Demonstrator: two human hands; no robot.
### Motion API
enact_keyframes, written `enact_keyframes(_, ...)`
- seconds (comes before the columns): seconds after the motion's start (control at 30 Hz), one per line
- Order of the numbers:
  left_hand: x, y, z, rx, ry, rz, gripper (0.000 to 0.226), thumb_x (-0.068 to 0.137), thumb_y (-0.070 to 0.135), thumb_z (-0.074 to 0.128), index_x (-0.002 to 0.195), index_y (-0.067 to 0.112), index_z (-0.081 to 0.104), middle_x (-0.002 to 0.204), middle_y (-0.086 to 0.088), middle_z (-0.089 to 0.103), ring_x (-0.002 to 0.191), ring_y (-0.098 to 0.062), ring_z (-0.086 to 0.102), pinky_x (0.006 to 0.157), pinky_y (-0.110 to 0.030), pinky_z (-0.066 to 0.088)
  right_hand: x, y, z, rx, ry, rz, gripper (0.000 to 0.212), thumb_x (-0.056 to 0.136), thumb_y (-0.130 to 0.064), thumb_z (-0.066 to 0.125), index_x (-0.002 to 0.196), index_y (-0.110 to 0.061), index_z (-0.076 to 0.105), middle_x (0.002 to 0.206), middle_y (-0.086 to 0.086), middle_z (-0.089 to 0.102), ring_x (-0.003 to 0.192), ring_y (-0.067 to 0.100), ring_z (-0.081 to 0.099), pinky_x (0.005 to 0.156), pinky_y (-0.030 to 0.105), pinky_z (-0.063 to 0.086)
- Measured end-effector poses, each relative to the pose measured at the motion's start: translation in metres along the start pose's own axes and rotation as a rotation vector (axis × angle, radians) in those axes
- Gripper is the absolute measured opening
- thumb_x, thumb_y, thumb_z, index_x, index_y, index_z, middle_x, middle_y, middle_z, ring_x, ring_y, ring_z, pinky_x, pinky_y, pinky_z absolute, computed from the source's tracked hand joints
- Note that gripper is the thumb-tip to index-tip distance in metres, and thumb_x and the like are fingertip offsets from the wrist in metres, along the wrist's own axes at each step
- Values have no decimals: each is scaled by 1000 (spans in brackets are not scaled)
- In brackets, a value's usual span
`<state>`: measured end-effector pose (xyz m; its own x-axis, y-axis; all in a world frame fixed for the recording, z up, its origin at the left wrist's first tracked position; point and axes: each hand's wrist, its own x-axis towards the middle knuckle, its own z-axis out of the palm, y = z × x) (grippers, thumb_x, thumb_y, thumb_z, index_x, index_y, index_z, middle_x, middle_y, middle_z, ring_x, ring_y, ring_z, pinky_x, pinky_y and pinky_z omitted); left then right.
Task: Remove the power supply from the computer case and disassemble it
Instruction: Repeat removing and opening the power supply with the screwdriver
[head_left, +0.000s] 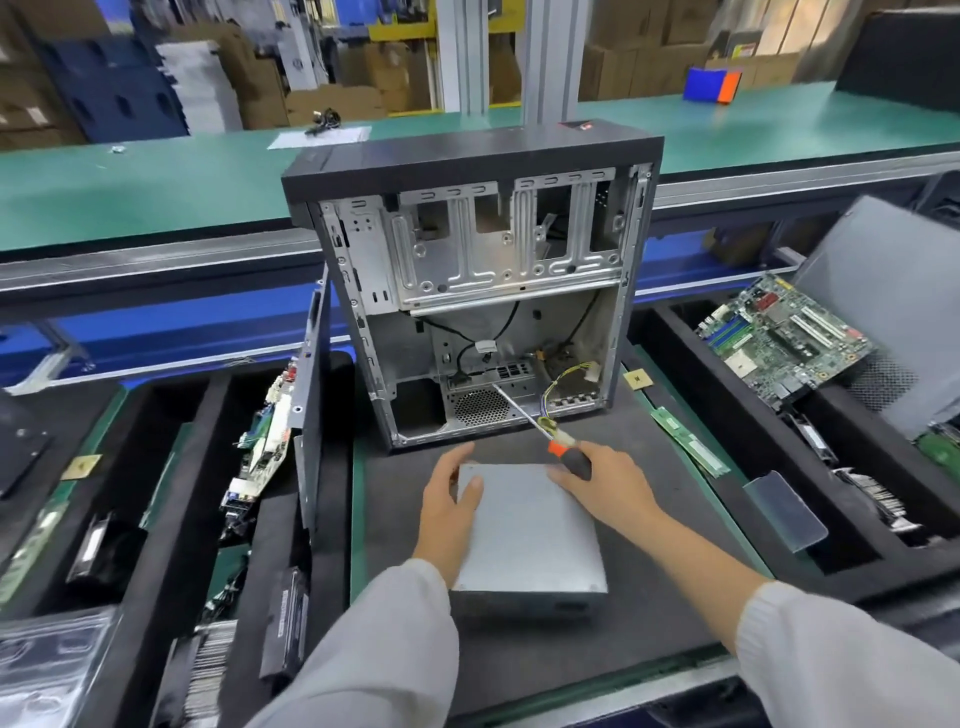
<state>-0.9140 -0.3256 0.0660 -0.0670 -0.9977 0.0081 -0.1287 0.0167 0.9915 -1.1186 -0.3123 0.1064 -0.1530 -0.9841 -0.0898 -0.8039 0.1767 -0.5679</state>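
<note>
The grey metal power supply (530, 535) lies flat on the black mat (665, 519) in front of the open computer case (483, 291). My left hand (449, 514) grips its far left corner, thumb on top. My right hand (605, 480) rests at its far right corner and holds a screwdriver (540, 423) with an orange and black handle. The screwdriver's shaft points up and left toward the case's fan grille. Yellow and black wires (558, 384) run from the case's lower right toward the power supply.
A side panel (311, 405) stands on edge left of the case. Black foam bins on both sides hold parts: a motherboard (784, 343) at the right, boards and a battery at the left. A RAM stick (691, 441) lies right of the mat. A green conveyor (156, 187) runs behind.
</note>
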Motion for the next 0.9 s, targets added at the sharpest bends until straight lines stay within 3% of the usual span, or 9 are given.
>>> enact_keyframes(0.1,-5,8,20,-51,176,-47,38,95,-2,52,126,20,55,122,6,57,105,9,54,87,-4,41,22,-7,-12,-84,-68,-50,30,85,-52,63,72,-30,48,73,-8,55,75,18,56,57,30,35)
enact_keyframes(0.2,-8,11,35,-55,239,-118,33,97,4,52,128,15,53,131,-1,54,119,-14,51,106,-28,39,39,-6,-25,-138,-60,-63,31,85,-51,64,83,-22,56,76,-5,57,74,19,57,54,29,36)
enact_keyframes(0.27,-4,13,32,-16,195,-148,33,97,5,53,128,15,51,131,-3,53,120,-16,50,108,-33,38,48,-10,-38,-126,-32,-66,31,90,-48,58,93,-17,56,81,-2,60,74,18,58,55,29,39)
enact_keyframes(0.33,3,21,23,19,177,-146,34,93,4,57,124,16,52,123,-5,55,112,-15,53,101,-28,44,55,-19,-55,-131,-28,-94,29,93,-44,52,104,-17,50,90,1,63,79,20,60,61,31,43)
enact_keyframes(0.43,20,45,7,86,187,4,19,89,5,66,104,14,61,97,-7,61,86,-9,56,71,-8,43,58,-35,-81,-135,-29,-217,25,93,-38,55,105,-22,41,91,-2,61,82,21,62,69,36,48)
enact_keyframes(0.53,34,68,5,155,26,134,15,88,7,69,101,14,66,91,-4,65,82,-9,60,73,-16,46,52,-53,-102,29,28,-350,23,84,-34,70,94,-24,52,82,-7,63,72,14,61,62,25,48)
enact_keyframes(0.7,37,79,8,286,251,274,58,83,9,75,131,29,49,121,11,41,79,-5,56,73,-11,48,48,-74,-116,187,102,-459,19,69,-36,83,81,-28,70,75,-15,58,67,0,56,54,4,38)
enact_keyframes(0.8,40,74,4,360,130,237,33,89,7,69,113,29,67,104,2,65,76,-1,61,79,-20,48,48,-79,-116,346,166,-440,30,64,-39,85,85,-29,66,73,-15,62,65,1,58,52,8,40)
enact_keyframes(0.9,35,69,0,360,63,207,15,90,9,68,98,18,77,82,0,74,78,-2,65,78,-13,47,48,-84,-111,573,108,-463,34,73,-31,82,90,-17,57,68,-2,66,56,9,64,50,22,49)
